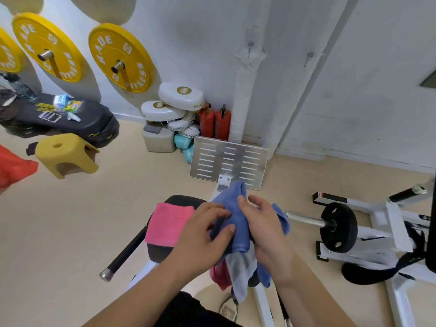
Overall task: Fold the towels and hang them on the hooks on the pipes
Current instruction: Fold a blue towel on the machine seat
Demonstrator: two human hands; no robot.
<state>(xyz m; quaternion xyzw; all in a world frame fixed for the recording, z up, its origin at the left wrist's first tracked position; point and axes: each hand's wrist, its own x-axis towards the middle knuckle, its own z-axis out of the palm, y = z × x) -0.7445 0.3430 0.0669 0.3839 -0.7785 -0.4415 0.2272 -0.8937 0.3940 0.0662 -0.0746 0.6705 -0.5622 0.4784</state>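
Nearby, a pink towel [168, 223] drapes the seat [181, 199]; left hand [200, 239] and right hand [266, 227] fingers [243, 202] grip the blue towel [238, 220].

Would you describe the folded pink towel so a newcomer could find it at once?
Find the black padded seat in front of the person. The pink towel lies on it, beside the left hand. Unlike the blue towel bunched between that and the right hand, it is a flat rectangle.

Folded towel [168, 223] lies on the seat pad [179, 199]. Over the pad's right edge, the bunched towel [236, 215] is between left hand [203, 234] and right hand [264, 223]. Behind the pad, metal plate [228, 159], then pipes [243, 90]. Stool [66, 154] far left, weight disc [338, 227] right.
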